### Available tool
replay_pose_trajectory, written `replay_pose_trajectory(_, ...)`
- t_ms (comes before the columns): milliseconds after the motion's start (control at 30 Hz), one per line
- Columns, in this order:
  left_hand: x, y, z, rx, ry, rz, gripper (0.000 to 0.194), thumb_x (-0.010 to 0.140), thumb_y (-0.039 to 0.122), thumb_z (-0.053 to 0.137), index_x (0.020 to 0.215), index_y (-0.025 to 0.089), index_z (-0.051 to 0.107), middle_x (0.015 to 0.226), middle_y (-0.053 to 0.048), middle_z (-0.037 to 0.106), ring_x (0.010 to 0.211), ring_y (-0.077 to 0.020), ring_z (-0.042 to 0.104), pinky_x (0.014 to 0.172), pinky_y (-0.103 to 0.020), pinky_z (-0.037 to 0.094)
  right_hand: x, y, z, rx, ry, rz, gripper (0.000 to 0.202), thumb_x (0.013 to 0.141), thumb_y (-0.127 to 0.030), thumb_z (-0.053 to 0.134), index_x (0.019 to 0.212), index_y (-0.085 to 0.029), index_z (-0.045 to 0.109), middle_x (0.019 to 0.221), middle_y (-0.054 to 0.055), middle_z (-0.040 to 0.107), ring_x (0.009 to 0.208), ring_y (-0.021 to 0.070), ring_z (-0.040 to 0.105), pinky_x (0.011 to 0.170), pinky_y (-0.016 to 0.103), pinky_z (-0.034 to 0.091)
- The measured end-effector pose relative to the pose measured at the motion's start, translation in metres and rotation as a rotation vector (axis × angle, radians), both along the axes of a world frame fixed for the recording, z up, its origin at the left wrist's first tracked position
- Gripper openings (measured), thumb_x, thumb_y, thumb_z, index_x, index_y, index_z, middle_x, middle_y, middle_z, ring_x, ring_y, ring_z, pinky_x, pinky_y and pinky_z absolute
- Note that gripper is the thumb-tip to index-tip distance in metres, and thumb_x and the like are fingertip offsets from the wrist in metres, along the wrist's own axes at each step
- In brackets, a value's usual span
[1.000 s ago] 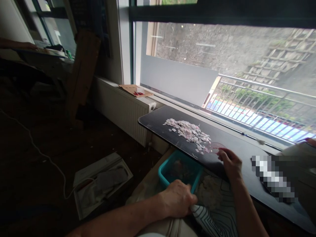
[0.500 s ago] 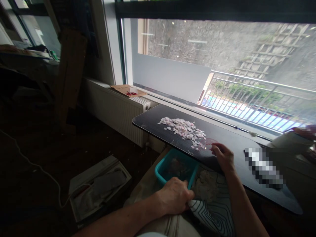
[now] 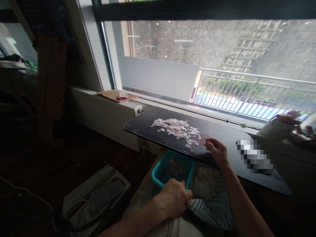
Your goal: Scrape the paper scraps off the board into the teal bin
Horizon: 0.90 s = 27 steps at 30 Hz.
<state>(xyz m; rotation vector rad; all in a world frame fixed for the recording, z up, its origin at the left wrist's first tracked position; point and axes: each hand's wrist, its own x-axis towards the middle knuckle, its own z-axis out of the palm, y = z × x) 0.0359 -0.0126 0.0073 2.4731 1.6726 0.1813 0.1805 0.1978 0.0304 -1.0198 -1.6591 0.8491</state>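
My right hand [image 3: 217,151] pinches a clear reddish curved plastic piece [image 3: 203,139], shaped somewhat like a protractor. That piece lies low over the black tabletop, at the near right edge of a pile of pale paper scraps [image 3: 176,127]. Lower down, my left hand [image 3: 174,197] is closed on the edge of a cloth bag [image 3: 209,210] with dark wavy lines. Pale scraps [image 3: 204,182] lie within the bag's mouth. Against the left hand stands a teal plastic basin [image 3: 155,174] with more scraps in its shaded bottom.
The black table [image 3: 148,131] runs along the window sill. A blurred-out item [image 3: 255,156] lies at its right. Red-handled scissors [image 3: 120,98] rest on brown paper over the radiator [image 3: 106,118]. An open box [image 3: 96,200] sits on the floor, lower left.
The view has turned slightly right, so most things appear farther left. Both hands keep their grips, and the clear reddish piece stays beside the pile.
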Motion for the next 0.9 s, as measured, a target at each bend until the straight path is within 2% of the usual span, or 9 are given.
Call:
replay_pose_trajectory(133, -0.0011, 0.0004, 0.0010, -0.061, 0.019, 0.005, 0.016, 0.078, 0.033, 0.060, 0.086, 0.020, 0.065, 0.083, -0.006, 0.062, 0.071, -0.0224, 0.062, 0.066, -0.032, 0.050, -0.0031, -0.0027, -0.0004, -0.008, 0.025, 0.062, 0.028, 0.068, -0.041, 0.064, 0.079, -0.016, 0.068, 0.062, 0.003, 0.066, 0.052, 0.0144, 0.057, 0.054, 0.028, 0.050)
replay_pose_trajectory(367, -0.0040, 0.0018, 0.0007, -0.168, 0.097, 0.036, 0.017, 0.077, 0.032, 0.057, 0.088, 0.020, 0.064, 0.089, -0.008, 0.061, 0.076, -0.0245, 0.060, 0.067, -0.033, 0.048, -0.0085, -0.0027, -0.0039, -0.028, 0.102, 0.085, 0.025, 0.069, -0.037, 0.062, 0.079, -0.015, 0.068, 0.060, 0.002, 0.066, 0.050, 0.0124, 0.054, 0.050, 0.026, 0.047)
replay_pose_trajectory(500, -0.0061, 0.0033, -0.0016, -0.167, 0.120, 0.020, 0.017, 0.079, 0.033, 0.055, 0.089, 0.021, 0.063, 0.088, -0.008, 0.061, 0.077, -0.0237, 0.059, 0.066, -0.032, 0.047, -0.0098, -0.0031, -0.0029, -0.028, 0.099, 0.135, 0.021, 0.066, -0.033, 0.062, 0.075, -0.016, 0.070, 0.059, 0.000, 0.065, 0.049, 0.0124, 0.054, 0.048, 0.025, 0.045)
replay_pose_trajectory(700, -0.0064, 0.0044, -0.0008, -0.170, 0.143, 0.008, 0.022, 0.082, 0.040, 0.052, 0.087, 0.021, 0.063, 0.088, -0.008, 0.060, 0.075, -0.0238, 0.059, 0.065, -0.032, 0.046, -0.0097, -0.0014, -0.0051, -0.014, 0.107, 0.102, 0.019, 0.067, -0.031, 0.059, 0.074, -0.017, 0.070, 0.057, -0.001, 0.063, 0.048, 0.0121, 0.052, 0.048, 0.024, 0.043)
replay_pose_trajectory(900, -0.0080, 0.0035, -0.0057, -0.132, 0.119, 0.014, 0.017, 0.078, 0.036, 0.055, 0.085, 0.022, 0.062, 0.086, -0.006, 0.061, 0.073, -0.0227, 0.059, 0.063, -0.030, 0.046, -0.0085, -0.0026, -0.0041, -0.015, 0.090, 0.128, 0.019, 0.068, -0.031, 0.060, 0.075, -0.016, 0.070, 0.059, -0.001, 0.063, 0.050, 0.0118, 0.052, 0.049, 0.024, 0.043)
